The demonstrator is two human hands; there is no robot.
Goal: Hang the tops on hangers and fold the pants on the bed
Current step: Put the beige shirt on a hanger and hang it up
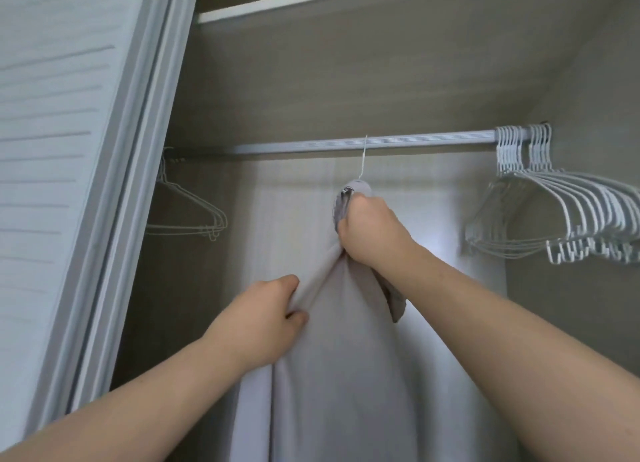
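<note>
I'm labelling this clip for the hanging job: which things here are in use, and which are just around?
In use: grey top, its hanger, closet rod, left hand, right hand.
Just around: spare hangers at right, wire hangers at left, louvred door, shelf.

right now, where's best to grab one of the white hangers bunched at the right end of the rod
Take the leftmost hanger of the bunch by its neck, just under the hook, coming from the left. Its hook sits exposed on the rod on that side. The arms fan out to the right and overlap, so pulling there would likely tangle them.
</note>
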